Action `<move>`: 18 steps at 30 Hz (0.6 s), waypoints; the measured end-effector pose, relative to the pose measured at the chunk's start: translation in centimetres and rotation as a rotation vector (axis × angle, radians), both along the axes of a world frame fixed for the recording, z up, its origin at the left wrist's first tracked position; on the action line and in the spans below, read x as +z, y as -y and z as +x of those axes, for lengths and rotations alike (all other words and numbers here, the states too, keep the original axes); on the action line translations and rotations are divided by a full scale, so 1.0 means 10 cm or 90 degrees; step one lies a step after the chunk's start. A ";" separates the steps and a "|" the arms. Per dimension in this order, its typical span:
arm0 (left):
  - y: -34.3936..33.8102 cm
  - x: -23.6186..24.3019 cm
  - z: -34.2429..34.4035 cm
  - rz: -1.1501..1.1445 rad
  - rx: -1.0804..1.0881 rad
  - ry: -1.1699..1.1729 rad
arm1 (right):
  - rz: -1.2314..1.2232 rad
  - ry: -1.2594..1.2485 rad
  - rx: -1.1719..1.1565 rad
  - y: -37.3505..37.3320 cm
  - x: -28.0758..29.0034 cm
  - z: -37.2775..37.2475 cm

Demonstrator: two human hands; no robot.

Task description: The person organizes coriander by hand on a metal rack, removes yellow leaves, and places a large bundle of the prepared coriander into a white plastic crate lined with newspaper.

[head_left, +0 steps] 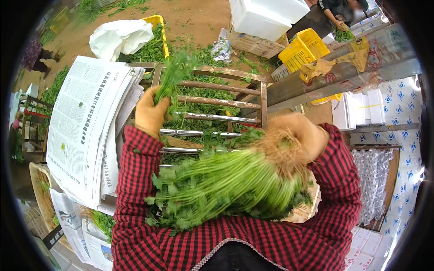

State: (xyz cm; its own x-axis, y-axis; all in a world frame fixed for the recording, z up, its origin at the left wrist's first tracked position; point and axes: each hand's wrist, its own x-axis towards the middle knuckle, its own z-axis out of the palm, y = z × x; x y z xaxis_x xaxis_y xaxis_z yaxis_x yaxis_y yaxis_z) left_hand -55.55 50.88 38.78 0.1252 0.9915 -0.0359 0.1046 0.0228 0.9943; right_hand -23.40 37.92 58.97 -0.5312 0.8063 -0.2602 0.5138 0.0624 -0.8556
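— Nearest the lens, what is being carried across the checked sleeves?

— A thick bunch of leafy green herbs (221,189) is held crosswise, just above the red-and-black sleeves. Its pale, stringy roots are gathered at the right, under the right hand (300,135), and its leaves are fanned out toward the left. It is blurred, so finer detail cannot be made out.

— How is it gripped?

— The gloved fingers of the right hand are curled shut around the root end. The stems seem to be pinched there because that is where they draw into one narrow neck; the leafy end would only spill apart.

— And the other hand?

— The left hand (151,113), also in a tan glove, is raised farther out, and a small sprig of the same herb (174,74) is clasped in its closed fingers, leaves upward. It is kept apart from the big bunch, over the metal rack (217,101).

— What is the rack for?

— More cut greens can be seen under its bars, so it appears to serve as a working frame over the loose pile.

— And what lies on the left?

— A stack of newspapers (86,131) has been set just beside the rack, within easy reach of the left hand, probably for wrapping. Yellow crates (305,47) and white foam boxes (266,16) are stood well apart, beyond the rack.
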 end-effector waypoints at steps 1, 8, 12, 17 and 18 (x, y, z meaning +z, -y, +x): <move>0.14 -0.06 -0.06 0.013 -0.005 -0.103 | 0.016 0.046 -0.026 -0.08 -0.14 -0.01; 1.18 -0.25 -0.68 -0.009 -0.218 -0.151 | 0.190 0.063 -0.248 0.56 -0.36 0.61; 1.47 -0.19 -0.34 0.182 -0.587 -0.334 | 0.104 0.028 -0.511 0.94 -0.37 0.87; 1.36 -0.45 0.31 0.084 -0.738 -0.692 | 0.144 0.041 -0.504 1.04 -0.44 0.81; 1.27 -0.32 0.35 0.066 -0.770 -0.692 | 0.144 0.060 -0.511 1.09 -0.45 0.81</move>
